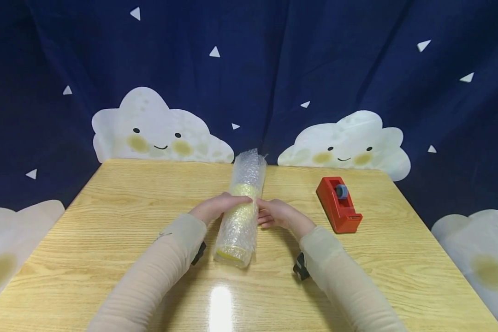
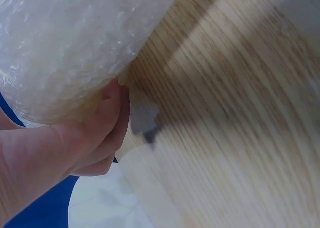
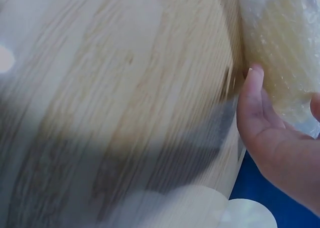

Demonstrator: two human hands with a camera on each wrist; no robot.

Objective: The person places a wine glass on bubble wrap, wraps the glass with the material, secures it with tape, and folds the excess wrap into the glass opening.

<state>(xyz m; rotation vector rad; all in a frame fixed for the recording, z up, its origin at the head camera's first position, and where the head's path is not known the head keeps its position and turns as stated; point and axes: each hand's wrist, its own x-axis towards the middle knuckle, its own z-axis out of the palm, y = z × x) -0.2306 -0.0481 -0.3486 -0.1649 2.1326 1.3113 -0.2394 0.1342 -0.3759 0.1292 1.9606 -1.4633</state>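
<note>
A cylinder with yellow parts lies on the wooden table, wrapped in clear bubble wrap (image 1: 237, 233). The wrap extends past its far end as a loose, flattened sleeve. My left hand (image 1: 222, 206) grips the bundle from the left, thumb across the top. In the left wrist view, the fingers (image 2: 107, 115) curl against the side of the wrap (image 2: 70, 48). From the right, my right hand (image 1: 282, 216) holds the bundle, thumb at the top and fingers (image 3: 250, 98) bent along its side. What exactly is inside the wrap is blurred by the bubbles.
A red tape dispenser (image 1: 334, 207) with a blue-grey tape roll (image 1: 341, 192) stands on the table (image 1: 149, 198) to the right of my right hand. A dark blue curtain (image 1: 249, 69) with smiling white clouds hangs behind the table's far edge.
</note>
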